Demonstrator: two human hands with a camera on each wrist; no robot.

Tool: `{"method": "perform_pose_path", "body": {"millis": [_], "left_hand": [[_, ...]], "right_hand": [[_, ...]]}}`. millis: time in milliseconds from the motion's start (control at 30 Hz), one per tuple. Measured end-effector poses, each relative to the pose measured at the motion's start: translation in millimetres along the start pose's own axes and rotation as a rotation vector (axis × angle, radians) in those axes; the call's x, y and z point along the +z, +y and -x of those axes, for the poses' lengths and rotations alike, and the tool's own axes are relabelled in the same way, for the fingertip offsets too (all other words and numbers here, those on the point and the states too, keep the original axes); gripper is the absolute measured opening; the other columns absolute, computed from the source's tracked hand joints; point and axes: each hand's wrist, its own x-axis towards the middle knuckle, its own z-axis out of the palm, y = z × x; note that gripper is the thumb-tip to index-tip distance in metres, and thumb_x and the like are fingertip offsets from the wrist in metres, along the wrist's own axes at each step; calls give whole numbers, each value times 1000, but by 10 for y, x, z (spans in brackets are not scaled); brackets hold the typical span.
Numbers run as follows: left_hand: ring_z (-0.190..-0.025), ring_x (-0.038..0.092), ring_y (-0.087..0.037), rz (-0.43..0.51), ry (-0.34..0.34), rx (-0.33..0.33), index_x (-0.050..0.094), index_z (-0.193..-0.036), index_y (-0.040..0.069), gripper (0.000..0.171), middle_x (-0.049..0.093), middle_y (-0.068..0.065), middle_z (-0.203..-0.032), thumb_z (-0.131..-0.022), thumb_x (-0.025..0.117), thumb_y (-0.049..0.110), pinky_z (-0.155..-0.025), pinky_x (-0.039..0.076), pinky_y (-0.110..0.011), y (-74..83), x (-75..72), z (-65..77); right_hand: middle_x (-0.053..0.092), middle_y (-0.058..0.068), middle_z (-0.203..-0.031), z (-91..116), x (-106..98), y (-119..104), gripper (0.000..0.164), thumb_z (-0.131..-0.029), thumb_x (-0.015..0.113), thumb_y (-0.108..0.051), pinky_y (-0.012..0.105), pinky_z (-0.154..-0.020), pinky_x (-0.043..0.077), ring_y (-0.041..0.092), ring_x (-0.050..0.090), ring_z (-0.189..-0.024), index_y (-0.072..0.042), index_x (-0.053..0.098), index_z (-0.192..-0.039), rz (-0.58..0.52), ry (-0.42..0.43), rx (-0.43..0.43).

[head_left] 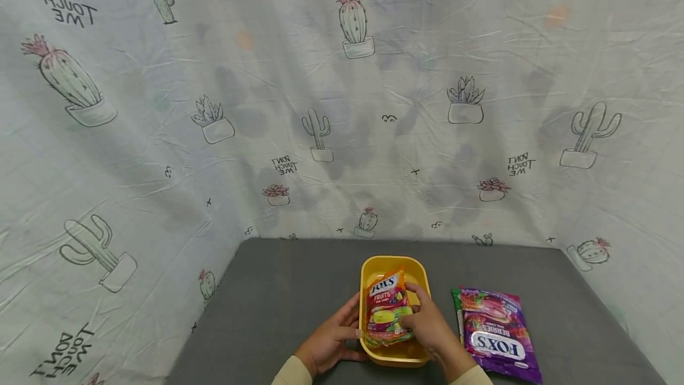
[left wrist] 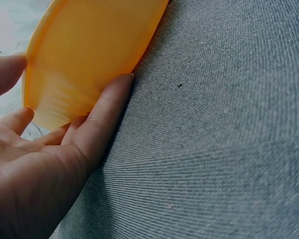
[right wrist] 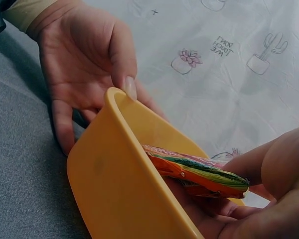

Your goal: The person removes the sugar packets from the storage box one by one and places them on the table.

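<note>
A yellow plastic tub stands on the grey surface, its wall filling much of the right wrist view. My left hand holds the tub's left side, thumb at the rim and the other fingers along the outer wall. Inside the tub's opening is an orange Fox's Fruits candy bag, tilted. My right hand reaches over the right rim and grips this bag by its right edge, thumb on top and fingers beneath. From the side, the bag shows edge-on between thumb and fingers.
Right of the tub lies a purple Fox's Berries candy bag, partly covering a green packet. A pale cactus-print sheet hangs behind and on both sides of the grey table.
</note>
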Motion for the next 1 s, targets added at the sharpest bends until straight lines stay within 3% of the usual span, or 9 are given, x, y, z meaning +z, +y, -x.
{"method": "perform_pose_path", "body": {"millis": [567,1000], "left_hand": [[-129,37,-32,21,-2,-11,22,-153,34,74,28,-9,-152,-92,54,7,-78,46,-63,-19,-34,-19],[-127,39,-33,32,8,-12,20,-154,32,76,27,-10,-153,-92,56,8,-78,46,-63,-26,-42,-12]], "right_hand": [[56,25,-111,23,19,-20,76,-81,53,15,47,-71,54,32,64,-88,-11,26,-147,-66,26,-28],[52,27,-122,41,8,-93,74,-85,51,14,48,-73,53,34,62,-93,-17,26,-147,-114,95,-49]]}}
